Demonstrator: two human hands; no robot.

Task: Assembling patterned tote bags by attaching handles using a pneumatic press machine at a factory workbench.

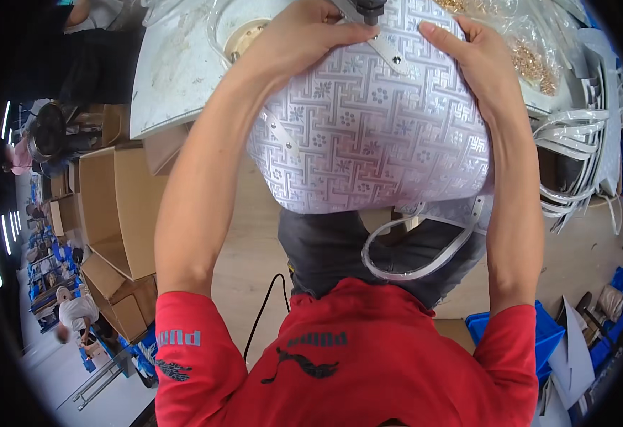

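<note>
A silvery bag [375,142] with an embossed maze-like pattern spreads across the table edge and hangs over my lap. My left hand [308,35] pinches it at the upper left, the thumb beside a white strap [389,53] that has metal studs. Right above that strap is the dark tip of a press [372,8]. At the upper right, my right hand [478,57] grips the bag's edge, its thumb on the patterned face and other fingers partly hidden behind. A white loop handle [425,274] dangles below the bag over my legs.
Clear plastic bags of gold-coloured small parts [532,64] lie at the table's far right. A bundle of white straps [574,149] hangs off its right side. Open cardboard boxes [137,213] stand on the left; a blue crate [550,334] is at the lower right. Other people work farther left.
</note>
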